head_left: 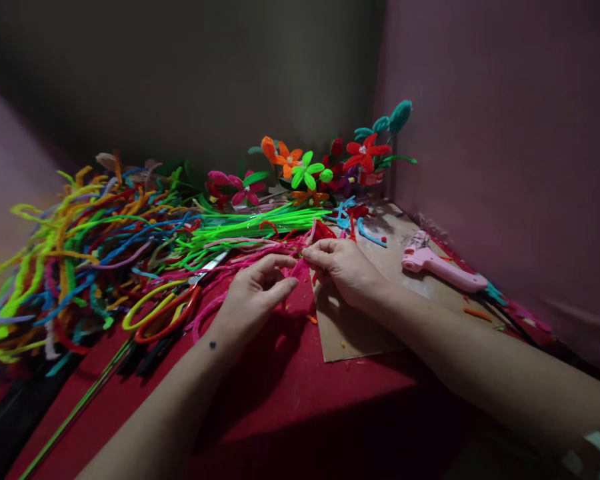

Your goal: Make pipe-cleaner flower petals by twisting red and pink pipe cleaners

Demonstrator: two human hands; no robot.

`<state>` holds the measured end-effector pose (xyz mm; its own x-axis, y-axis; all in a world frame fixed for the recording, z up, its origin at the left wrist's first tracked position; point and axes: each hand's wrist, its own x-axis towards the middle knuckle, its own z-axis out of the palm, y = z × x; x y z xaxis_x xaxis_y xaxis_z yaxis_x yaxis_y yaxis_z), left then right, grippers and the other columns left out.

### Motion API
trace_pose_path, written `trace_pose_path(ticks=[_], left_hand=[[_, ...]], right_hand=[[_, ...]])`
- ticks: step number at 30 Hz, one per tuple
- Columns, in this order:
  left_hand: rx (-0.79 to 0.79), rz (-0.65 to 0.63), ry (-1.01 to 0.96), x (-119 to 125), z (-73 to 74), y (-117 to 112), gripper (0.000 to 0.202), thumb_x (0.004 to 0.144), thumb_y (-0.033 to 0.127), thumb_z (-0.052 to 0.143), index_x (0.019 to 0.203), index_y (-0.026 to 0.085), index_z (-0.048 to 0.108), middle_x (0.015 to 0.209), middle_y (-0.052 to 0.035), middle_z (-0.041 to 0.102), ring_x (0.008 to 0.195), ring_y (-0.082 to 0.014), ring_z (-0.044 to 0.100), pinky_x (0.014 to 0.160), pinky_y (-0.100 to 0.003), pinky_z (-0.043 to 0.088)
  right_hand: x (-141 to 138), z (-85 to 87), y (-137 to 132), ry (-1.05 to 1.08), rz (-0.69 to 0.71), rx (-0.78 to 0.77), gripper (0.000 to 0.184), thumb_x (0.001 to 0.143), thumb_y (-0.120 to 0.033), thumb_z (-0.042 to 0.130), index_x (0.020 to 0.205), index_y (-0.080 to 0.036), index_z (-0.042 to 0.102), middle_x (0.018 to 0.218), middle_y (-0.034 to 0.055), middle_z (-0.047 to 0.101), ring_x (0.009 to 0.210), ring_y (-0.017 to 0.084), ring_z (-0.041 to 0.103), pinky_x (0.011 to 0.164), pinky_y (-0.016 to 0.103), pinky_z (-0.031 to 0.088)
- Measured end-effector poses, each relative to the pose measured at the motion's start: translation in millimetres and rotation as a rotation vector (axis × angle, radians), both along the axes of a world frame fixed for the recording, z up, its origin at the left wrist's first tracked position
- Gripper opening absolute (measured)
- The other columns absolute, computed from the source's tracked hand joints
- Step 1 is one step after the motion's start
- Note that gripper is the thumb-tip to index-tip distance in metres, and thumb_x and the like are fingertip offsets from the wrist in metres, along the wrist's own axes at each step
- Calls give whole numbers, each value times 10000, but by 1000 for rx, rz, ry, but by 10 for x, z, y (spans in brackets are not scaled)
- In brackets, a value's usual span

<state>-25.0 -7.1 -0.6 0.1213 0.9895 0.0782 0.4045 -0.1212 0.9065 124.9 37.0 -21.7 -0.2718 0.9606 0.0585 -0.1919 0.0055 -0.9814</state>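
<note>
My right hand (341,267) is closed in a pinch above the left edge of a cardboard sheet (360,337). A small pink fuzzy piece (300,269), apparently pipe cleaner, hangs at its fingertips; its exact shape is partly hidden. Just left of it, my left hand (257,287) has thumb and forefinger apart, the fingertips close to the pink piece. Whether they touch it I cannot tell. Behind both hands lie loose pink pipe cleaners (250,252) and a bundle of bright green stems (265,225).
Scissors with red and yellow handles (167,313) lie left of my left hand. A big tangle of coloured pipe cleaners (80,253) covers the left side. A pink glue gun (445,269) rests on the right. Fuzzy flowers (305,171) stand along the back by the wall.
</note>
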Motion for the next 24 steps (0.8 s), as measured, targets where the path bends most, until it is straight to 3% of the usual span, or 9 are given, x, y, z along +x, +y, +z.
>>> trace_pose_path(ticks=[3, 7, 12, 17, 21, 24], left_hand=[[73, 28, 46, 2, -22, 1, 171, 725, 279, 596, 836, 154, 633, 611, 34, 508, 528, -65, 387, 490, -189, 311], [9, 2, 45, -13, -20, 7, 170, 736, 286, 574, 653, 140, 598, 561, 39, 459, 492, -56, 350, 448, -187, 275], [-76, -11, -12, -53, -16, 31, 202, 732, 315, 575, 625, 145, 553, 509, 56, 403, 434, -44, 288, 401, -188, 218], [-164, -57, -102, -75, 34, 30, 187, 721, 293, 575, 611, 147, 534, 491, 62, 399, 415, -42, 282, 401, -186, 220], [-99, -47, -104, -84, 36, 32, 120, 709, 257, 584, 767, 152, 595, 546, 52, 460, 461, -60, 366, 439, -185, 288], [53, -66, 3, -105, -15, 43, 253, 743, 245, 557, 981, 182, 614, 567, 51, 478, 498, -76, 404, 474, -191, 320]], right_hand=[[-8, -2, -6, -49, -8, 9, 315, 751, -349, 583, 540, -174, 427, 432, -57, 408, 383, 58, 332, 416, 223, 215], [-35, -14, -12, -38, -23, -13, 310, 762, -350, 560, 546, -183, 413, 426, -54, 408, 372, 66, 345, 407, 223, 229], [-24, 14, -3, -35, -15, 66, 245, 738, -336, 582, 600, -170, 467, 479, -53, 434, 427, 67, 363, 437, 219, 259], [34, 123, -40, -74, 97, 144, 149, 705, -290, 603, 668, -152, 563, 596, -35, 495, 522, 73, 400, 512, 224, 310], [52, 186, -71, -202, 72, 112, 159, 701, -274, 600, 615, -146, 560, 554, -30, 482, 512, 78, 395, 506, 227, 304], [42, 197, -72, -260, 44, 139, 156, 708, -268, 585, 611, -148, 561, 548, -26, 489, 517, 84, 403, 493, 223, 301]])
